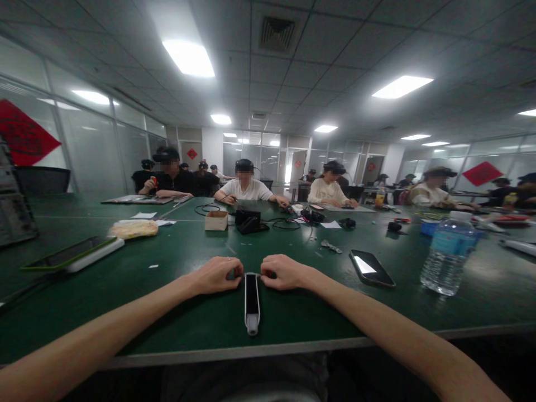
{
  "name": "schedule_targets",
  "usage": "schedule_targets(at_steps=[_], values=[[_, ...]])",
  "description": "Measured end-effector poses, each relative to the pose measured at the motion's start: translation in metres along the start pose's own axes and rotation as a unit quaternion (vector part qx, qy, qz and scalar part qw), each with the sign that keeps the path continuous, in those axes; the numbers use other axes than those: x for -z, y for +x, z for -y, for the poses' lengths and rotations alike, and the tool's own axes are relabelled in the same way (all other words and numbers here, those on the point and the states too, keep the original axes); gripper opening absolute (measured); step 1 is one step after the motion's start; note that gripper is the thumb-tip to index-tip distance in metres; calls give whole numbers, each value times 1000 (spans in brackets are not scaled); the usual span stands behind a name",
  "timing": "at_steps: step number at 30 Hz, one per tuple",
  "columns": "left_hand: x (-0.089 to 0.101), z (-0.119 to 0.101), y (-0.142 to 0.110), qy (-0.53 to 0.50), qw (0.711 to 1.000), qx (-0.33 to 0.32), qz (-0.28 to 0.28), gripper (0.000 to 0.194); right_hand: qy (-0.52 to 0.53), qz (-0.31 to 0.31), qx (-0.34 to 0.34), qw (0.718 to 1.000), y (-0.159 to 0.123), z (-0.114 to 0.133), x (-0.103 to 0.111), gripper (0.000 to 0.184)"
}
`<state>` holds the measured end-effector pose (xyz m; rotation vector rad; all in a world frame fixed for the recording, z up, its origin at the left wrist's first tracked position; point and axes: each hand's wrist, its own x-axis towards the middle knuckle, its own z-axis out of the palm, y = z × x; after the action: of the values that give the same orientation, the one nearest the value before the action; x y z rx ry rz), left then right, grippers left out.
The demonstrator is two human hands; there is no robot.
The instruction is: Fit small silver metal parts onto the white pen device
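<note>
A slim white scanning pen (252, 301) with a long black screen lies on the green table (188, 329), its narrow clear-grey tip toward me. My left hand (218, 274) rests at the left of its far end, fingers curled and the thumb and forefinger pinched together by the pen's edge. On the opposite side my right hand (281, 272) is closed in the same way, fingertips right beside the pen. Whatever either pinch may hold is too small to make out. I cannot tell whether the fingertips grip the pen or only touch it.
A phone (372, 268) and a water bottle (449, 254) stand to the right. At left lie a green-edged tablet (69, 254) and a plastic bag (133, 229). Ahead are a small cardboard box (216, 220), a black case (248, 220) and cables. Several people sit across the table.
</note>
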<state>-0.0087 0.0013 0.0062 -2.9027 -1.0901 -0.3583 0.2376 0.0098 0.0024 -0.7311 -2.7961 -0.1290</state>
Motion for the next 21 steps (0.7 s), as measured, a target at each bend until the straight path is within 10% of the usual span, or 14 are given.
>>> schedule_targets(at_steps=[8,21], values=[[1,1,0,-1,1000,-6,6,15,8,-6,-17,1000,-3,-18,6,11],[5,-1,-1,-9,1000,0,19,17,-97,57,-433,894,-79,-136,44,20]])
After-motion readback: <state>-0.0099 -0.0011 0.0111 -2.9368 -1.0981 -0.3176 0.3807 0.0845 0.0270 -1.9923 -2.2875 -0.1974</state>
